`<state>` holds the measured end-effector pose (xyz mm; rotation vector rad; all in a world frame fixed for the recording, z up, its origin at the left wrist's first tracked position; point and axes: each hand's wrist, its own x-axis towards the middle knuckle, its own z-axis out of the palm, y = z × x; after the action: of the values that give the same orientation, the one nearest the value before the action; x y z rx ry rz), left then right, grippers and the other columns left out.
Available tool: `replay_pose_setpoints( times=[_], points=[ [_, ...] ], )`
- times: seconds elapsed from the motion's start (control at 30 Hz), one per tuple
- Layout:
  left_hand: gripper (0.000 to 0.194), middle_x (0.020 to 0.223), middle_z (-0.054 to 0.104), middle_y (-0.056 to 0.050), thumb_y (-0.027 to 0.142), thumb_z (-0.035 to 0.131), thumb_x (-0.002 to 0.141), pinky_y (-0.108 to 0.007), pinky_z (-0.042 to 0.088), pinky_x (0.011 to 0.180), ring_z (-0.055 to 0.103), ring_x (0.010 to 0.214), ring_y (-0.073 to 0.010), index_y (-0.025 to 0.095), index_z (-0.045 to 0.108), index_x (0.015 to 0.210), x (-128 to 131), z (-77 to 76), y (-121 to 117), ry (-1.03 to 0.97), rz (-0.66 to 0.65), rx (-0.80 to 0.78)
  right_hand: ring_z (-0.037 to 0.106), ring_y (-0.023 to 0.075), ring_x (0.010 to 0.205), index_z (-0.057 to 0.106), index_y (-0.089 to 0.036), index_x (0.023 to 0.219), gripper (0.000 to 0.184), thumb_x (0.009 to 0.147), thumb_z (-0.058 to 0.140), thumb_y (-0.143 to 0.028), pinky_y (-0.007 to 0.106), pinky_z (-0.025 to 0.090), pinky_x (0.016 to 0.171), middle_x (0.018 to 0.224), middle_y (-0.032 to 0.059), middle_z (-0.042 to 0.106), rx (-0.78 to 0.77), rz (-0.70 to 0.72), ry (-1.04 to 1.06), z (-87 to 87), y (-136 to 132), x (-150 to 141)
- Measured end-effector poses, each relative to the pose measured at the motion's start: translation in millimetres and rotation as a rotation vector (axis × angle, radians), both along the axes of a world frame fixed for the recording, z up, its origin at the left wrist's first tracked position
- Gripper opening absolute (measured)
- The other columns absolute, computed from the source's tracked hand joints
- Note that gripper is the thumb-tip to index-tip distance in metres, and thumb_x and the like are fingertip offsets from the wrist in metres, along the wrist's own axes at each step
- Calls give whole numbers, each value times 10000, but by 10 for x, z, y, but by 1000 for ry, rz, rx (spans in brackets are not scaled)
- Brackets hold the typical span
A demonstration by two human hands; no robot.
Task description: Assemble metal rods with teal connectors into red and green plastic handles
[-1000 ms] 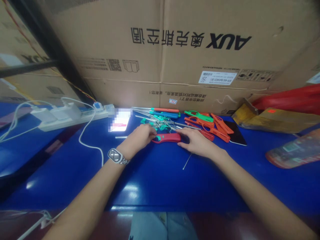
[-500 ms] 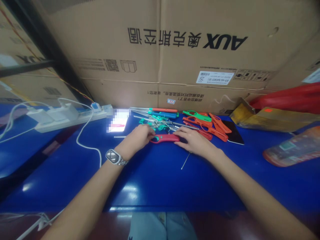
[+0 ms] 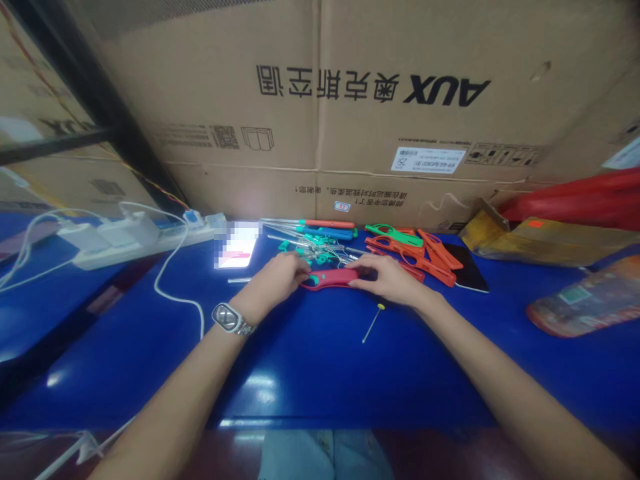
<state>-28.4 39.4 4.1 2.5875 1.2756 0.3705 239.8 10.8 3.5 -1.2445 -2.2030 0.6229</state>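
A red long-nosed lighter (image 3: pixel 333 277) with a green trigger lies level just above or on the blue table, its metal tube reaching left past my wrist. My left hand (image 3: pixel 281 275) pinches it at the trigger-loop end. My right hand (image 3: pixel 385 276) grips the handle's other end between thumb and fingers. Close behind is a pile of metal tubes and green lighter parts (image 3: pixel 323 248). Finished-looking lighters, one with an orange handle (image 3: pixel 327 224) and one blue (image 3: pixel 335 233), lie beyond it. Orange shell halves (image 3: pixel 440 263) and a green shell (image 3: pixel 395 235) are heaped to the right.
A thin yellow-ended stick (image 3: pixel 373 323) lies on the blue table (image 3: pixel 320 373) near my right hand. A lit phone (image 3: pixel 239 245) and a white power strip (image 3: pixel 145 243) are at left. At right are a dark phone (image 3: pixel 470 267), an opened carton (image 3: pixel 555 239) and a bottle (image 3: pixel 585 300). A large cardboard box (image 3: pixel 360 120) stands behind.
Both hands stay on the red lighter. My right fingers have drawn in closer round its handle end, and the yellow end of the thin stick has come into sight.
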Motion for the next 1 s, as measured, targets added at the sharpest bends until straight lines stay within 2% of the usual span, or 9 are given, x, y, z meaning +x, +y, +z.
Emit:
replay_pose_setpoints(
  times=[0.2,0.3,0.37,0.43,0.5,0.63,0.77,0.87,1.0],
  points=[
    [215,905,680,-79,187,531,900,-322,456,730,619,791,-208,188,745,921,9,37,-22,11,14,-27,664,203,928,706,-194,1117,295,832,730,-264,364,521,858,1051,68,720,74,18,-20,-80,-41,24],
    [240,915,683,-86,293,527,921,-337,467,730,627,783,-217,183,734,966,34,96,-82,36,11,-50,662,214,962,703,-205,1128,298,839,724,-273,383,517,882,1068,68,716,94,10,-16,-104,-56,18],
    [328,956,680,-100,433,559,908,-356,480,746,637,832,-245,176,715,1038,64,128,-131,37,22,-45,662,219,980,701,-206,1140,307,845,719,-285,392,515,895,1081,71,716,98,0,-14,-113,-57,11],
    [506,1051,665,-119,582,615,841,-386,494,783,635,917,-283,174,680,1133,105,140,-176,23,25,-22,661,222,996,700,-209,1152,314,853,713,-303,397,512,907,1097,71,718,100,-11,-1,-117,-50,4],
    [624,1132,639,-129,647,642,795,-416,499,827,624,977,-304,180,645,1210,151,130,-203,3,8,-4,661,223,1005,702,-212,1155,313,865,703,-327,399,509,913,1102,69,723,106,-20,25,-117,-40,-4],
    [486,1140,629,-121,521,601,892,-413,491,885,612,1019,-279,184,627,1242,209,69,-190,-44,-56,-12,666,228,1003,712,-213,1143,299,884,677,-359,403,512,906,1094,72,732,101,-44,65,-101,-35,-21],
    [291,1075,634,-102,350,540,959,-379,494,855,612,970,-240,177,659,1160,205,28,-139,-79,-90,-19,669,224,984,685,-209,1182,322,895,647,-348,407,518,894,1109,83,724,90,-54,74,-74,-64,-18],
    [261,1060,622,-105,291,521,967,-369,497,841,611,933,-226,150,657,1138,199,14,-118,-121,-88,-12,658,201,886,648,-186,1193,363,855,677,-315,383,531,827,1046,77,714,93,-53,68,-66,-86,9],
    [293,1005,601,-101,252,411,1006,-365,497,843,600,898,-213,137,661,1108,206,-20,-103,-170,-106,12,611,182,803,644,-181,1067,314,802,734,-324,354,512,767,953,53,683,94,-90,6,-82,-83,40]
  ],
)
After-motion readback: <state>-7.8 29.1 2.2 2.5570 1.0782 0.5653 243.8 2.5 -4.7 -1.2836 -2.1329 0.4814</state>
